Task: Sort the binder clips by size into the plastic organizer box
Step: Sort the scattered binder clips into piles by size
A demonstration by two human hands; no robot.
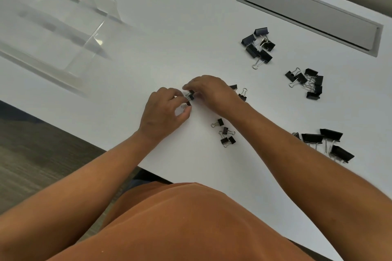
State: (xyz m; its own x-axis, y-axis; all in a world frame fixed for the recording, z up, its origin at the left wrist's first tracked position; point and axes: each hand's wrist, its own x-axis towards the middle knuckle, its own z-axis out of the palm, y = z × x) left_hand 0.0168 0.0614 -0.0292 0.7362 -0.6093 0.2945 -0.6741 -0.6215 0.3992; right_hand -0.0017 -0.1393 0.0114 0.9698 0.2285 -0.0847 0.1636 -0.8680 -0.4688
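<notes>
Clips grouped on the table, none yet in the box.

Both hands work at the smallest clips: the left hand (164,110) has its fingers curled around one small binder clip (186,105), and the right hand (209,91) seems to pinch another (190,95), though its fingertips hide the grip. Four loose piles lie on the white table (180,48): small (226,132), medium (306,82), larger (257,45), largest (327,143). The clear organizer box (55,27) sits well apart, apparently empty, so all filling remains.
</notes>
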